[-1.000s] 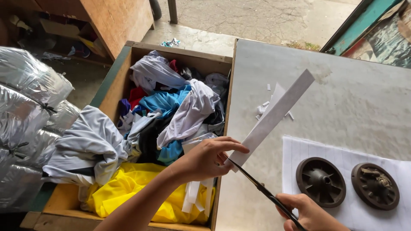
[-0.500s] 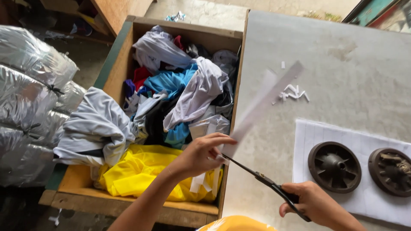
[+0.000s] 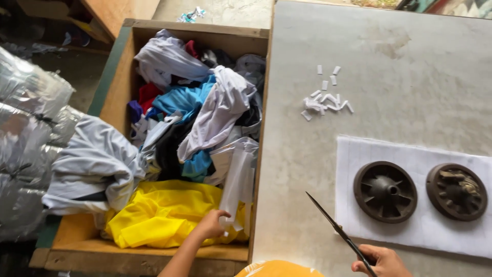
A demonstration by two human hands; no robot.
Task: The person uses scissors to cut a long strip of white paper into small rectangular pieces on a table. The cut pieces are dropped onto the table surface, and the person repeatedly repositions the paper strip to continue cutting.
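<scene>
Over the crate (image 3: 154,251), left hand (image 3: 211,225) pinches a paper strip (image 3: 237,179), right hand (image 3: 382,260) grips scissors (image 3: 335,231); cut scraps (image 3: 325,97) already litter the surface (image 3: 292,164)

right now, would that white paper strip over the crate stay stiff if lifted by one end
Probably not. The white paper strip already droops over the cloth pile in the wooden crate, so it looks thin and floppy. The left hand pinches its lower end alone, suggesting it is very light and could flutter or crease.
</scene>
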